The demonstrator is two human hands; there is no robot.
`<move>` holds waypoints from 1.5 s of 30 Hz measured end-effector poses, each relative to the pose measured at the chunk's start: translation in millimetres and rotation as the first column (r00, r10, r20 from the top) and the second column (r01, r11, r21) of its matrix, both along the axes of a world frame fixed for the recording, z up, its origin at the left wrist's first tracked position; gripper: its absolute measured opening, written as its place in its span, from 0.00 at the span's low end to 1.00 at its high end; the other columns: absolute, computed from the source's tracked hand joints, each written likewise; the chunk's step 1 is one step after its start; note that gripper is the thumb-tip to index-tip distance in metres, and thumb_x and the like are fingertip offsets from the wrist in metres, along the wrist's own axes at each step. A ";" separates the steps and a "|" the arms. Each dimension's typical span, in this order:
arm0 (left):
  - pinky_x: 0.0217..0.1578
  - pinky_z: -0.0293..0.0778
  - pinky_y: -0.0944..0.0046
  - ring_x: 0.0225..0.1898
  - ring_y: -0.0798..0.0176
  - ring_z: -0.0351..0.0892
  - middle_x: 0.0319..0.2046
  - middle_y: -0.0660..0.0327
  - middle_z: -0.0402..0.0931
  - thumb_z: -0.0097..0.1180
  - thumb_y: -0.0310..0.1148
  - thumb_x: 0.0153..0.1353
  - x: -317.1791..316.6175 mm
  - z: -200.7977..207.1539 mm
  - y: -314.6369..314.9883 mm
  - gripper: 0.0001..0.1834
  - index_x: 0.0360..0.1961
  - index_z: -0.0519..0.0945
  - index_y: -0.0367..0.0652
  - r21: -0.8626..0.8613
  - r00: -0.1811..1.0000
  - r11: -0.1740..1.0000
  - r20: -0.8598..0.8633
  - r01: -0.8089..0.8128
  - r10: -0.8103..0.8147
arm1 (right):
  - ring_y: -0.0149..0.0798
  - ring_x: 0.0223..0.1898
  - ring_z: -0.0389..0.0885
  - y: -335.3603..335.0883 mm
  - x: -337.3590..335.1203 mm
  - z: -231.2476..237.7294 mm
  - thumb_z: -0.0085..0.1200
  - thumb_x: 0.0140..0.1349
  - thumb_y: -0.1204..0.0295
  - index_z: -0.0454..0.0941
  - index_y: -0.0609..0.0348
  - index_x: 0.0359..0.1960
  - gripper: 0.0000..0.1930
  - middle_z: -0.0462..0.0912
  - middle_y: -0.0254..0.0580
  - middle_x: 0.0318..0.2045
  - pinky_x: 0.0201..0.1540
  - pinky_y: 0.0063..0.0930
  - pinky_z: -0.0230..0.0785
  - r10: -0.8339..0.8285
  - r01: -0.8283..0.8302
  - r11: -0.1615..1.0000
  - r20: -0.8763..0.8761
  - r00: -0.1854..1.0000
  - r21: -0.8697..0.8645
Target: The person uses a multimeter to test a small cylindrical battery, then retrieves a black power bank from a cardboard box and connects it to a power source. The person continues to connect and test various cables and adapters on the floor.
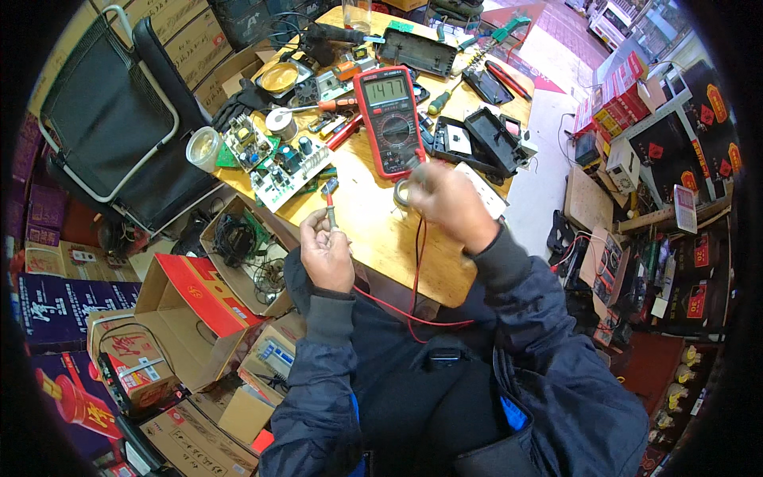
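My left hand (327,256) is closed around a red-and-grey test probe (331,210) at the table's near edge. The probe points up toward a small dark component (329,186); whether they touch is too small to tell. Past my hands lies a red-framed digital multimeter (391,121) with its display lit. My right hand (451,203) is over the table just below the meter, its fingers smeared by motion. Beside those fingers is a ring-shaped thing (402,193), partly hidden. A red test lead (385,304) and a black one (418,250) hang over the table edge toward my lap.
Left of the meter are a circuit board (290,167), a solder spool (280,122) and a clear tub (204,149). Opened black casings (493,139) lie to the right, near a green-handled screwdriver (439,103). A folding chair (119,119) and cardboard boxes (179,318) crowd the left side.
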State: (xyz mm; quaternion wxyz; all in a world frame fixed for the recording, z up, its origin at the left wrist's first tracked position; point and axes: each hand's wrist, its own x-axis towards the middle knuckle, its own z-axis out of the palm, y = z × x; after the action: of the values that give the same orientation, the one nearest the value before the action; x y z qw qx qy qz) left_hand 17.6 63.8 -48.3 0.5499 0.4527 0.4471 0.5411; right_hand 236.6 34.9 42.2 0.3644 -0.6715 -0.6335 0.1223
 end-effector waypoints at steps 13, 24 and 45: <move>0.27 0.71 0.74 0.28 0.76 0.72 0.39 0.63 0.73 0.49 0.13 0.64 0.8 -3.4 2.2 0.21 0.59 0.71 0.31 0.011 1.000 1.000 0.000 0.009 -0.009 | 0.61 0.33 0.86 30.3 86.4 -1.0 0.59 0.65 0.68 0.85 0.67 0.38 0.12 0.84 0.62 0.29 0.41 0.49 0.76 -0.320 0.318 0.945 -0.014 0.947 -0.070; 0.26 0.70 0.74 0.28 0.77 0.72 0.38 0.64 0.73 0.49 0.13 0.64 1.4 -0.6 1.7 0.21 0.58 0.72 0.33 -0.019 1.000 0.999 0.003 0.030 -0.030 | 0.25 0.26 0.70 -43.3 51.6 35.3 0.64 0.70 0.64 0.83 0.66 0.38 0.14 0.77 0.33 0.22 0.29 0.28 0.66 -0.211 0.171 0.975 -0.350 0.913 -0.141; 0.36 0.75 0.58 0.31 0.54 0.80 0.30 0.51 0.77 0.60 0.26 0.62 0.3 35.0 13.0 0.15 0.49 0.88 0.37 0.165 0.737 0.957 -0.673 0.240 -0.069 | 0.55 0.27 0.81 -58.6 -5.8 25.4 0.61 0.68 0.67 0.82 0.69 0.51 0.17 0.80 0.60 0.25 0.34 0.44 0.71 -0.068 0.007 0.960 -0.210 0.975 -0.281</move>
State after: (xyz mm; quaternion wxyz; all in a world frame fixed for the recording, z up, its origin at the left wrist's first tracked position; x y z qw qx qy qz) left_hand 17.9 76.7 -13.3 0.3407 0.7133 0.5038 0.3483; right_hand 230.8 -23.8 67.5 0.3356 -0.7106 -0.5533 0.2762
